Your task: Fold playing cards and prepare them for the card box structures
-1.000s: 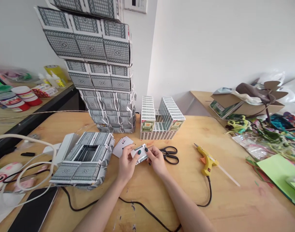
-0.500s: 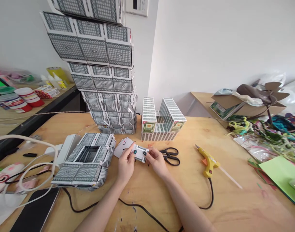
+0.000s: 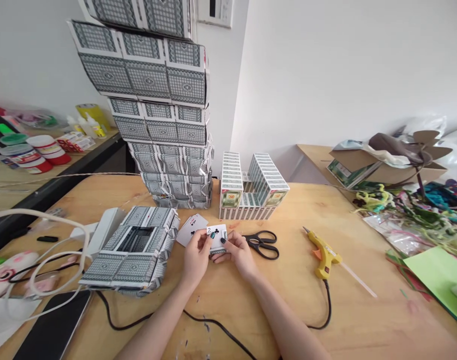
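Note:
Between my two hands is a playing card (image 3: 216,234), a two of clubs turned face up, with a patterned card edge showing beneath it. My left hand (image 3: 197,255) pinches its left side with the thumb on top. On the other side, my right hand (image 3: 240,253) grips the right edge, thumb over the face and fingers curled below. A fanned pile of playing cards (image 3: 186,231) lies on the table just behind my left hand. Black-handled scissors (image 3: 266,245) rest beside my right hand, their blades partly hidden by it.
A folded-card panel (image 3: 138,260) with a square opening lies left. Behind stand a tall card tower (image 3: 172,120) and stacked card boxes (image 3: 232,185). A yellow glue gun (image 3: 324,255) lies right, its black cord (image 3: 228,327) crossing the front. A phone (image 3: 52,330) sits front left.
The held card now shows its two of clubs face, where a white surface with patterned edges showed before. My right fingers have curled further underneath it.

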Demonstrator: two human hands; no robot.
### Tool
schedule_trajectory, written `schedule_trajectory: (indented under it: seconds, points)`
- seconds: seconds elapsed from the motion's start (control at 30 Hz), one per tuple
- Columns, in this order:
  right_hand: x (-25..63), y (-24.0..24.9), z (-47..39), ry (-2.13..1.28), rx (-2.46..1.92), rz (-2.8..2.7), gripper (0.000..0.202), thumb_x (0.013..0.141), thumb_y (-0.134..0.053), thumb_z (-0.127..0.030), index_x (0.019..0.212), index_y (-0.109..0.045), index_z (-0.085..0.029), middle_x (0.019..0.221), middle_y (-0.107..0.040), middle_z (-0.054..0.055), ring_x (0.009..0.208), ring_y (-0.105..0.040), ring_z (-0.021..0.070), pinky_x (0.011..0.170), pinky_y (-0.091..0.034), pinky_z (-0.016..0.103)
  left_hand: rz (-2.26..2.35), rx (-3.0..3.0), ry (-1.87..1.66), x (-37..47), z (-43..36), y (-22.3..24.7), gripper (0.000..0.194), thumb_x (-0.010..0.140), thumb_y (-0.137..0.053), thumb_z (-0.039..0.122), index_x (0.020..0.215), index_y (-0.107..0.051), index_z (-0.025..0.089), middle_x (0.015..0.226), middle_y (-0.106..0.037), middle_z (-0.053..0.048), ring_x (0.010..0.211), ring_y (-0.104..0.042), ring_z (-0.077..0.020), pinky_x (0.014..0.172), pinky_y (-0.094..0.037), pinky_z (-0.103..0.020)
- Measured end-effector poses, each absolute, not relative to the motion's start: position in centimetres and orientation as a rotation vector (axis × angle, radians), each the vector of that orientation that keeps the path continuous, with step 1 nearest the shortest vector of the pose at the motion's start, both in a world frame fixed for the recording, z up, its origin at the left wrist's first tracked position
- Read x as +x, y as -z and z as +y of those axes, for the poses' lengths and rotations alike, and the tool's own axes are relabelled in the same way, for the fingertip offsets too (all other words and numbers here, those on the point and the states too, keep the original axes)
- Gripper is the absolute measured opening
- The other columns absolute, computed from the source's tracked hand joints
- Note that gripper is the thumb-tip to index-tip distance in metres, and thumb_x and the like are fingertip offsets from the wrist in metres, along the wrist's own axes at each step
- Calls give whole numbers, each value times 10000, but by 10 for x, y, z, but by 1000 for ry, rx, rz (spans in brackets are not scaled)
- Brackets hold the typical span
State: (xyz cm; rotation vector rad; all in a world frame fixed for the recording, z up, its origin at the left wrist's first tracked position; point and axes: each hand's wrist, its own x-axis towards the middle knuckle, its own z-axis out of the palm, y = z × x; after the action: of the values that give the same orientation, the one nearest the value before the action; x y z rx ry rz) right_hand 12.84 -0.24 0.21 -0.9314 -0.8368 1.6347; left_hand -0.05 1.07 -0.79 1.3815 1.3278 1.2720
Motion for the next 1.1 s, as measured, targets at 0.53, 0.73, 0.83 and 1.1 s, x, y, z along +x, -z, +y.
schedule_trajectory:
  seconds: [0.53,0.73,0.83,1.1]
  points:
    - [117,0,-9,-1698,-984,-745,279,753,-498,-432,844,-294,-265,644,-546,-72,449,-551,131,329,-321,197,1382,1427,-1236,4,-3,-6,127,807,-392,300,799,-470,200,601,-494,31,523,-481,-128,467,-385,-204]
    - [117,2,-10,-1641,-1006,-767,238,748,-483,-411,843,-332,-255,622,-536,-73,437,-525,116,340,-322,189,1322,1323,-1233,6,-5,-8,113,778,-385,283,788,-461,200,609,-493,38,496,-469,-114,435,-394,-193]
    - [118,2,-10,-1642,-996,-768,230,747,-495,-405,846,-353,-253,614,-534,-75,417,-512,110,336,-325,186,1322,1297,-1225,6,-6,-9,124,772,-378,280,794,-469,198,608,-496,36,499,-473,-115,422,-395,-191]
    - [120,0,-10,-1610,-1033,-811,221,735,-505,-397,846,-389,-245,626,-552,-60,427,-524,113,345,-359,195,1327,1256,-1222,6,-2,-11,172,769,-386,314,830,-492,192,638,-527,24,505,-507,-117,392,-393,-189]
